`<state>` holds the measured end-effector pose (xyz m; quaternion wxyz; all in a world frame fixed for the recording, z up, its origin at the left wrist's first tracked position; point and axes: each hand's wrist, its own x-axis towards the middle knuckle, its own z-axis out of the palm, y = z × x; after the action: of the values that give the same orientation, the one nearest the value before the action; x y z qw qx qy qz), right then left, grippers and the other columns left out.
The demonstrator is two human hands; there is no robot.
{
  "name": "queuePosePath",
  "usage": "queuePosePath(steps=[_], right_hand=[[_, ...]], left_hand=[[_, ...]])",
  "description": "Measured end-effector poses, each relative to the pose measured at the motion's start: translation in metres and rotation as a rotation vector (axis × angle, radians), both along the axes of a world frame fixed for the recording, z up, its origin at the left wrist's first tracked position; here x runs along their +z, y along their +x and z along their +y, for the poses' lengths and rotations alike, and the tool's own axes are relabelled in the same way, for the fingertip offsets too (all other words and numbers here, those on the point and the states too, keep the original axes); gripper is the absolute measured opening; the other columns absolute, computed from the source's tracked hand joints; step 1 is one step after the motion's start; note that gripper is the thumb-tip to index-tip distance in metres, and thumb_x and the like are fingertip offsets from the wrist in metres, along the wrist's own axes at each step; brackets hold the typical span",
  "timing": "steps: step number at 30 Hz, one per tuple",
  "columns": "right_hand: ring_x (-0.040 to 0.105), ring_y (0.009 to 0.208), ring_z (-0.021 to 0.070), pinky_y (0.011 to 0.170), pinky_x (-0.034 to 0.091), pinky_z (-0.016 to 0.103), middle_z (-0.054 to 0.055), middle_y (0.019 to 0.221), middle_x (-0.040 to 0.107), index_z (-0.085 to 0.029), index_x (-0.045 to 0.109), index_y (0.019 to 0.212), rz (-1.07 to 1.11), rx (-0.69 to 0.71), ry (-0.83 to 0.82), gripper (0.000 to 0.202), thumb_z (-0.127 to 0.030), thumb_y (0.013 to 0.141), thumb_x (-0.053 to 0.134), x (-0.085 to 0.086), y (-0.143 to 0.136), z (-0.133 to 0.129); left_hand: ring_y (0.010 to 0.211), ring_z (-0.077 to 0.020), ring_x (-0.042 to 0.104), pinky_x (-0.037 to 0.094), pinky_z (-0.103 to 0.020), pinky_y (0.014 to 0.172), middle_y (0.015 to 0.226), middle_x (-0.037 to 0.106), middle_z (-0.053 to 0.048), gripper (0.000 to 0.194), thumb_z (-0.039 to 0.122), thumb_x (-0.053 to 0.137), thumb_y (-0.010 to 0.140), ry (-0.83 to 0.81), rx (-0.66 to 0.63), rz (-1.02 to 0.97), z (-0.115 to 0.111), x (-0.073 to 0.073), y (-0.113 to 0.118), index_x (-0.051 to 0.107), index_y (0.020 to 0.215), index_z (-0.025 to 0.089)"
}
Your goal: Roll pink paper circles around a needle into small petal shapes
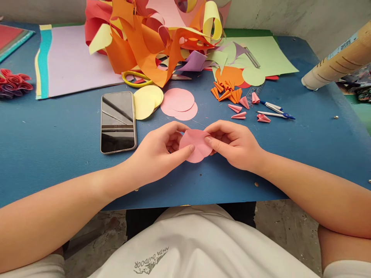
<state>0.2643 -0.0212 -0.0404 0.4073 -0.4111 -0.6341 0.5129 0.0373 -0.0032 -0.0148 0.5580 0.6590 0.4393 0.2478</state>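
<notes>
A creased pink paper circle is held between both hands above the blue table. My left hand pinches its left edge, thumb on top and fingers curled behind. On the right edge, my right hand grips it the same way. Just beyond the hands lie loose pink circles, overlapping, with yellow circles to their left. Folded pink cones and a cluster of orange cones rest beyond my right hand. A thin needle-like object lies near my fingertips.
A phone lies left of my left hand. Yellow-handled scissors sit under a heap of paper scraps. A compass lies at the right, and a tall cylinder stands at the far right. The blue table's front edge is near my body.
</notes>
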Motion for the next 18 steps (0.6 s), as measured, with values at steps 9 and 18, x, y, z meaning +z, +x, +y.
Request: queuePosePath(steps=[9, 18], right_hand=[[0.061, 0.064, 0.0113, 0.059, 0.053, 0.024, 0.000, 0.077, 0.068, -0.018, 0.070, 0.097, -0.074, 0.042, 0.063, 0.006, -0.023, 0.094, 0.072, -0.0005, 0.0011, -0.0005], [0.069, 0.074, 0.0144, 0.066, 0.059, 0.026, 0.003, 0.087, 0.076, -0.019, 0.073, 0.094, -0.036, -0.091, 0.128, 0.003, -0.021, 0.094, 0.071, -0.0013, -0.0014, -0.0026]], left_hand=[[0.063, -0.0125, 0.052, 0.045, -0.023, 0.054, 0.067, 0.059, 0.001, 0.024, 0.035, 0.067, 0.092, 0.101, -0.078, 0.097, -0.0016, 0.0012, -0.0026, 0.072, 0.078, 0.017], [0.079, -0.0154, 0.072, 0.060, -0.022, 0.072, 0.091, 0.080, -0.002, 0.015, 0.029, 0.074, 0.091, 0.047, -0.086, -0.020, -0.0026, 0.0017, -0.0018, 0.080, 0.103, 0.020]])
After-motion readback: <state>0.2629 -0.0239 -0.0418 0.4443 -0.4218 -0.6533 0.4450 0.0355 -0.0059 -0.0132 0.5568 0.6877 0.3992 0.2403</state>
